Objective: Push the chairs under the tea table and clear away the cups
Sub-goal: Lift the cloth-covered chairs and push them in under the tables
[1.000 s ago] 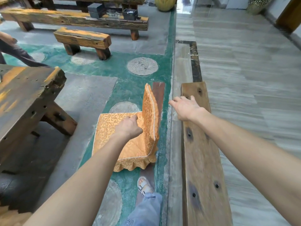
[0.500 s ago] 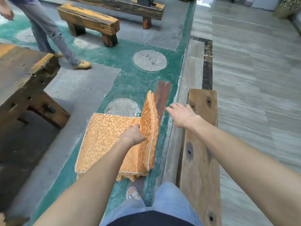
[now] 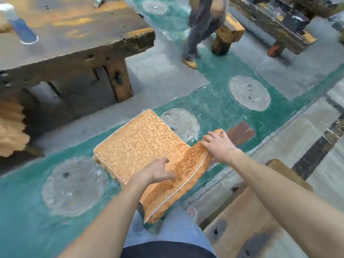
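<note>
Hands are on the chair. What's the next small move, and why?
Probably slide the floor chair forward-left toward the tea table: left hand and right hand both hold its backrest, and it lies short of the table.

Grey floor strip [image 3: 96, 125] open between floor chair [image 3: 137, 144] and tea table [image 3: 74, 45], dark gap under the tabletop left of 1 slanted table leg [image 3: 119, 81], orange seat [image 3: 11, 127] at far left, wooden bench [image 3: 240, 216] close right, a person's legs [image 3: 197, 32] beyond.

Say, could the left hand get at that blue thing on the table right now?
Probably not: the left hand grips the orange chair, and the blue thing sits far across the table, beyond that chair.
</note>
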A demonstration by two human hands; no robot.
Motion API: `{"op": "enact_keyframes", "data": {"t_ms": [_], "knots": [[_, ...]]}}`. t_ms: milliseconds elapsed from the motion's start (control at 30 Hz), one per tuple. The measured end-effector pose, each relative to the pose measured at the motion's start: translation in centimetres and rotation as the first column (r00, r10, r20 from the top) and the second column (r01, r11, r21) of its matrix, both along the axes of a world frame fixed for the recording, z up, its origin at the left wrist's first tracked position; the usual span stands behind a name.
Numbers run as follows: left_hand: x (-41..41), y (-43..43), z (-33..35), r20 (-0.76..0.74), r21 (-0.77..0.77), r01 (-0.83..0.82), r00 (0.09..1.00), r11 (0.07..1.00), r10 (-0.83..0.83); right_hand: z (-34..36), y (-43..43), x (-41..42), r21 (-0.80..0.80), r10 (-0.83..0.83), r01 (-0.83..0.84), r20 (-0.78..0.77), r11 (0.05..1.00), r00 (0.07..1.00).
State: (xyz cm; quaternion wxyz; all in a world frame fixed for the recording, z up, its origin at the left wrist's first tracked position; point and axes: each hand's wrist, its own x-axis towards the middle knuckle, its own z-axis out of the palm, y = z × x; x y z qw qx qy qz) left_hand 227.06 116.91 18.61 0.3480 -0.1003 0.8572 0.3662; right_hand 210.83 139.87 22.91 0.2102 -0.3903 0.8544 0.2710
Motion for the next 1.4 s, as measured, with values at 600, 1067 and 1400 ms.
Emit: {"op": "enact_keyframes", "data": {"t_ms": [600,1067,1400], "knots": [[10.2,9.4,-2.6,-0.284,-0.512,-0.246,0.953,0.823,0.108,-6.3,3.0,-3.2,-0.306,0.337,-0.321,-0.001,0.896,0.942],[9.4,9.2,-2.4,-0.267,-0.536,-0.179,0.963,0.825,0.035,-5.2,2.4,-2.6,-0.268,0.313,-0.305,-0.011,0.914,0.95],[8.1,6.6,-2.4,-0.303,-0.58,-0.172,0.953,0.796,-0.015,-5.3,-0.6,-4.4,-0.304,0.324,-0.305,0.012,0.902,0.946]]}}
